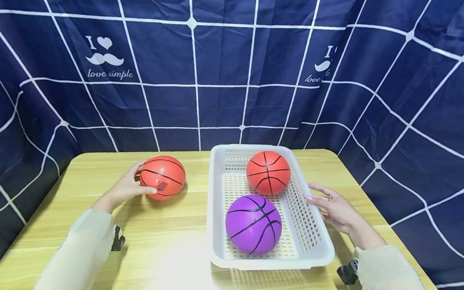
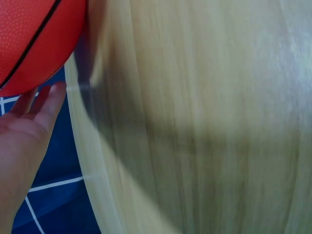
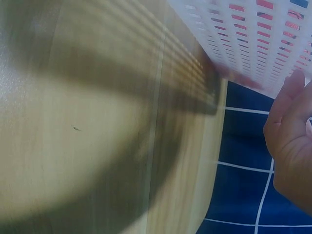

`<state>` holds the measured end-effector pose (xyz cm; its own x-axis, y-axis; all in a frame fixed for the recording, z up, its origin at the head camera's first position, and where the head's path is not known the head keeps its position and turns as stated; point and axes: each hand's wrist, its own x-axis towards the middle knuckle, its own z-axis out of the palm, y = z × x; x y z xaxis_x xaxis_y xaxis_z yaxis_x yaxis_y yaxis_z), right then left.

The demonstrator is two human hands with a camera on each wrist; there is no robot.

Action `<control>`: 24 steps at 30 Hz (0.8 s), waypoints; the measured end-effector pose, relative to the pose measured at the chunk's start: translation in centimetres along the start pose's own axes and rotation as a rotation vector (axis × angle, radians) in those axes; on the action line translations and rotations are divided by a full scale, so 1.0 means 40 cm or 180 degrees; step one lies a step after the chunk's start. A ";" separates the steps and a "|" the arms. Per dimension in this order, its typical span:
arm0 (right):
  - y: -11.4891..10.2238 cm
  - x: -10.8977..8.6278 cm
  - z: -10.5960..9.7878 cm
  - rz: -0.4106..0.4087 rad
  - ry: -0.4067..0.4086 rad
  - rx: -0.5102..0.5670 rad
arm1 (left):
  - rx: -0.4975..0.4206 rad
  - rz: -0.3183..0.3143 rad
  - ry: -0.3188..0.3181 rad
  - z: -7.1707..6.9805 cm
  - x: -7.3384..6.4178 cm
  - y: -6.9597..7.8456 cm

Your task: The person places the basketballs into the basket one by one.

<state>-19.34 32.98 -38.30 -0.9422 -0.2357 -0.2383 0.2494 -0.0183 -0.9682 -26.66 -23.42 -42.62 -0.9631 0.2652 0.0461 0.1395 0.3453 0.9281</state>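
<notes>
On the left of the table, my left hand (image 1: 129, 185) holds an orange-red toy basketball (image 1: 163, 177) from its left side, thumb across the front and fingers round the far side. The left wrist view shows fingertips against the same ball (image 2: 34, 44). At the right, my right hand (image 1: 334, 209) touches the long side of a white plastic basket (image 1: 270, 265) with fairly straight fingers. Its thumb meets the perforated outer wall (image 3: 253, 44) in the right wrist view. Inside the basket sit a second orange-red basketball (image 1: 268, 172) at the back and a purple basketball (image 1: 253, 224) nearer me.
The wood-grain table (image 1: 160, 248) has rounded far corners. Behind it and on the sides hangs a dark blue cloth (image 1: 222, 59) with white grid lines. A dark device sits at each wrist, the left one (image 1: 118, 239) and the right one (image 1: 347, 272).
</notes>
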 end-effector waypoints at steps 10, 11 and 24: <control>-0.006 -0.004 0.005 0.0042 0.0026 -0.0052 | 0.0098 -0.0085 0.0147 0.014 -0.006 0.021; -0.006 -0.003 0.005 0.0042 0.0023 -0.0050 | 0.0108 -0.0082 0.0150 0.014 -0.006 0.022; -0.006 -0.002 0.003 0.0039 0.0008 -0.0036 | 0.0108 0.0046 0.0194 -0.004 0.010 0.079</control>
<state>-19.32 32.89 -38.03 -0.9397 -0.2334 -0.2502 0.2583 -0.0046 -0.9660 -26.63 -22.37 -39.63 -0.9730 0.2154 0.0827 0.1601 0.3725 0.9141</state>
